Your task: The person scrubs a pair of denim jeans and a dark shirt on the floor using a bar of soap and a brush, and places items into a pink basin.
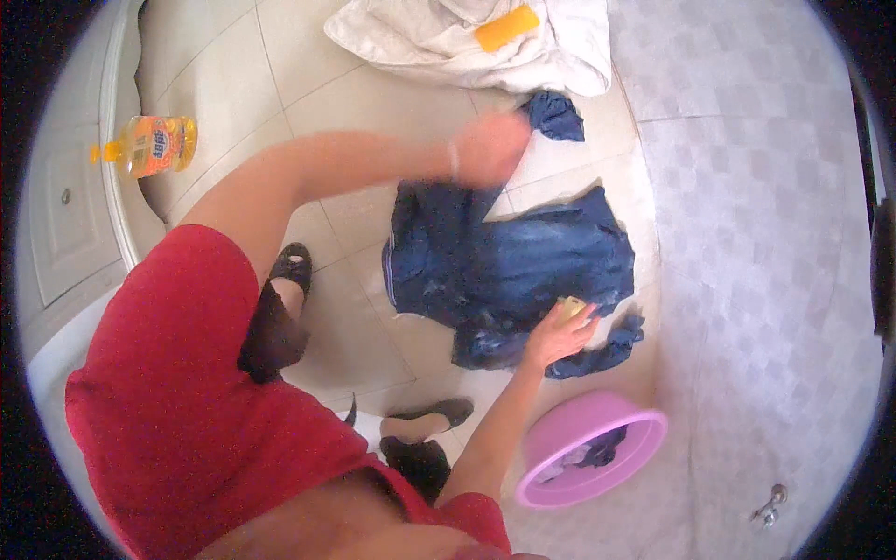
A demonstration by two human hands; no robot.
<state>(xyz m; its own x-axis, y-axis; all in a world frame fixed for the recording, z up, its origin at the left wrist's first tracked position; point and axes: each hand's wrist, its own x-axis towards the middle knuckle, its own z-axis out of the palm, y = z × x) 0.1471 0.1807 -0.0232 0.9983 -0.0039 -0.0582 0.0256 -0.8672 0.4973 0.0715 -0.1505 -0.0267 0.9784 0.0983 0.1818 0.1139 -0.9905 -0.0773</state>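
A dark blue long-sleeved garment (532, 257) lies spread on the tiled floor, with whitish suds on its lower parts. My right hand (558, 338) grips a pale yellow bar of soap (571, 306) against the cloth, beside the sleeve nearest the pink basin. Over the other sleeve is my left hand (495, 149), smeared by motion, so its fingers cannot be made out. That sleeve's bunched cuff (557, 117) shows just past the hand.
A pink basin (644, 457) holding dark cloth stands at the lower right. White fabric (401, 37) with an orange brush-like block (507, 29) lies at the top. A bottle of yellow liquid (163, 147) is by the white cabinet (65, 159). A tiled wall (765, 233) bounds the right, with a tap (771, 505).
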